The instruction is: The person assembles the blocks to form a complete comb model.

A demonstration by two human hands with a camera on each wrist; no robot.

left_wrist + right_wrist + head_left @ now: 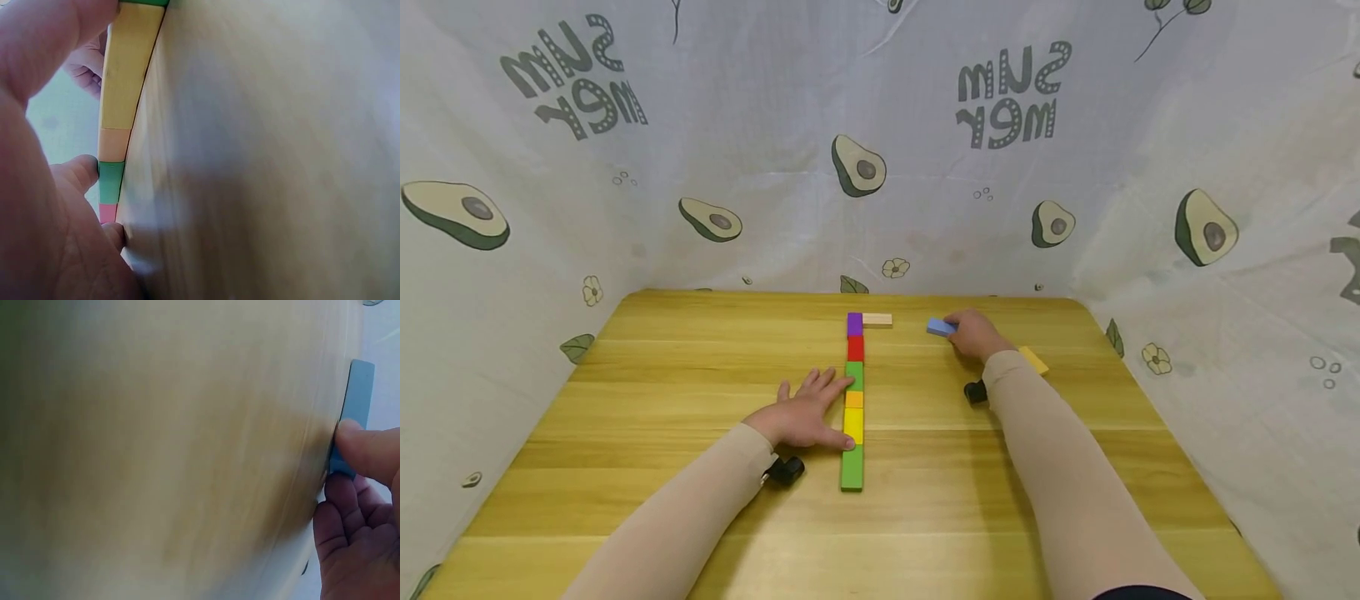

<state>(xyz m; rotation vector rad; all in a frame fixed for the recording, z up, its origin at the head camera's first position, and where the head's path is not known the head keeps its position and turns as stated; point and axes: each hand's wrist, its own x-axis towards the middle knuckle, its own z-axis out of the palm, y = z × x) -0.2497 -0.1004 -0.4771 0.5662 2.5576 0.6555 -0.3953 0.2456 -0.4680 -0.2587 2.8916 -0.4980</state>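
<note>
A straight line of coloured blocks runs away from me down the middle of the table: a green block (852, 470) nearest, then yellow (853, 427), orange (854, 400), a second green, red (856, 348) and purple (854, 324). Fingers spread, my left hand (802, 417) lies along its left side. The thumb touches near the yellow-green joint, and a fingertip is at the farther green block (111, 181). At the far right, my right hand (977, 333) pinches a blue block (359, 394) between thumb and fingers, low over the tabletop.
A plain wooden block (877, 320) extends right from the purple one at the far end. Partly hidden behind the right forearm lies another yellow block (1033, 360). The wooden table (917, 517) meets a printed cloth (760, 167) at its back and sides.
</note>
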